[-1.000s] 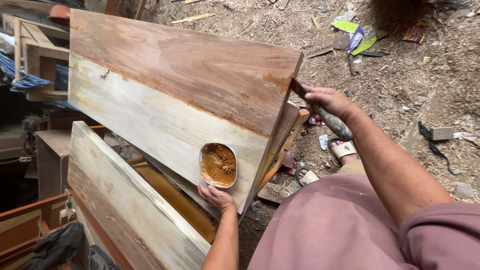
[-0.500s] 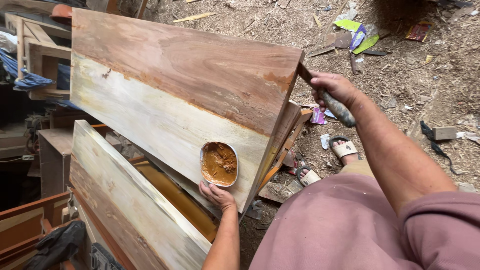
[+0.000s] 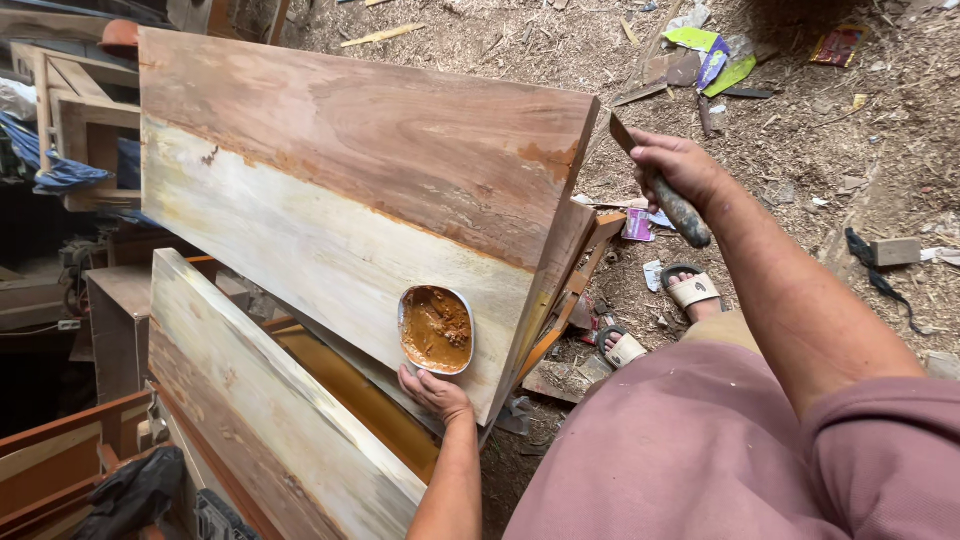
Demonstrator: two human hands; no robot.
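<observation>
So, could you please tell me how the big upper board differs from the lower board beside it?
The upper board bears a tin of brown paste, steadied by the left hand; the lower board bears nothing. The upper board is wider, the lower board narrower. The right hand holds a scraper at the upper board's corner, away from the lower one. Both show reddish and pale bands.

A slanted wooden board (image 3: 330,190) serves as the worktop — red-brown above, pale below — with a small tin of brown paste (image 3: 436,329) lying on it. The sawdust floor (image 3: 800,150) carries offcuts, wrappers — scattered litter.
</observation>
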